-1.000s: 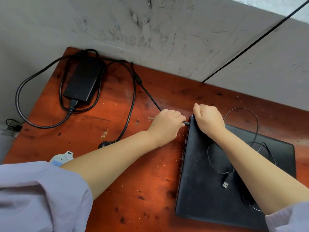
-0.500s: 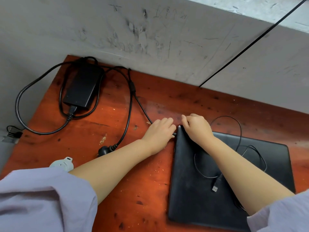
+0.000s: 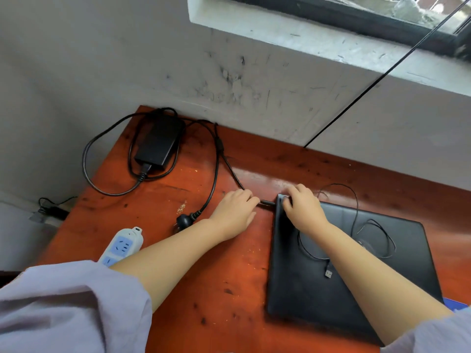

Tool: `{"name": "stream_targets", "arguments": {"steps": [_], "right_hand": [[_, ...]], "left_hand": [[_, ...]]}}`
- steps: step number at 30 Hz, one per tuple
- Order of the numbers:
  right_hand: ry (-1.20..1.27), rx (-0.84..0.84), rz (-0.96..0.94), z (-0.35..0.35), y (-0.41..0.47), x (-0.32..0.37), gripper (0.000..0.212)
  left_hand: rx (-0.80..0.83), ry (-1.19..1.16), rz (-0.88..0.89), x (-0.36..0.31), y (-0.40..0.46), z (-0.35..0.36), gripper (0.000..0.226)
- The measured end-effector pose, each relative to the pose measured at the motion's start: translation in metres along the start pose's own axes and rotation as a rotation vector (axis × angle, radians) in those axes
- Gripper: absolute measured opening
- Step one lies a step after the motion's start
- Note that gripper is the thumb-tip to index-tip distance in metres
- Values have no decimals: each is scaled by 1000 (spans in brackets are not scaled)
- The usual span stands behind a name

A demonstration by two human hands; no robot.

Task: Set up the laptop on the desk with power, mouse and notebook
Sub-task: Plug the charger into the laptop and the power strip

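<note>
A closed black laptop lies on the red-brown desk at the right. My left hand pinches the charger's barrel plug, whose tip meets the laptop's far left corner. My right hand presses down on that corner. The black power brick rests at the desk's far left, its cord looping to a loose wall plug. A thin mouse cable with a USB plug lies on the lid; the mouse itself is hidden behind my right forearm.
A white and blue power strip hangs over the desk's left edge. The scuffed grey wall and a window sill stand close behind the desk. A blue item peeks out under the laptop's right side.
My view has tilted up and back, bringing the window and the power strip into sight. The left hand has slid back a little, exposing the barrel plug beside the laptop corner.
</note>
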State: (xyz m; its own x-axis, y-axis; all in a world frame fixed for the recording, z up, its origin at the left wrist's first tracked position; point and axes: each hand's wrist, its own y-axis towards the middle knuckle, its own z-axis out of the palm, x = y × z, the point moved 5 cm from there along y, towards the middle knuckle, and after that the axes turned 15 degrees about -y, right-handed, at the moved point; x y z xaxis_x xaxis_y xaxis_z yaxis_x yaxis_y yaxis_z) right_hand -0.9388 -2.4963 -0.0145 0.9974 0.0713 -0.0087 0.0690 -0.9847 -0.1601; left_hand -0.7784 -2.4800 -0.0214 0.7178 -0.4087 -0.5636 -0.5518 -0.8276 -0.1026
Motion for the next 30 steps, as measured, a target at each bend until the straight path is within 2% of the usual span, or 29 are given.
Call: {"name": "stream_targets", "arguments": {"steps": [4,8,10,14,18,21,24,27,30], "right_hand": [[119,0,-79,-8,-11,50,26],[227,72,-110,5,-21,113,25],[289,140,-62,16,-25,139,27],[638,376,114,39,-30,180,43],[828,422,242,48,-28,199,39],[879,431,242,47,-25,209,27],[969,443,128,41,-25,225,16],[1019,456,-134,26,-32,255,9],[863,446,-383,9,-41,288,9]], "left_hand": [[-179,-67,-7,17,-60,-32,29],[-329,-89,-124,47,-119,-55,25],[-391,-88,-188,63,-147,-60,26],[-459,-29,-394,98,-196,-55,36],[-493,-13,-677,127,-231,-35,54],[-489,-18,-804,142,-248,-19,67],[-521,6,-827,147,-254,-13,66],[-571,8,-801,147,-253,-15,56],[-573,-6,-788,146,-253,-16,54]]}}
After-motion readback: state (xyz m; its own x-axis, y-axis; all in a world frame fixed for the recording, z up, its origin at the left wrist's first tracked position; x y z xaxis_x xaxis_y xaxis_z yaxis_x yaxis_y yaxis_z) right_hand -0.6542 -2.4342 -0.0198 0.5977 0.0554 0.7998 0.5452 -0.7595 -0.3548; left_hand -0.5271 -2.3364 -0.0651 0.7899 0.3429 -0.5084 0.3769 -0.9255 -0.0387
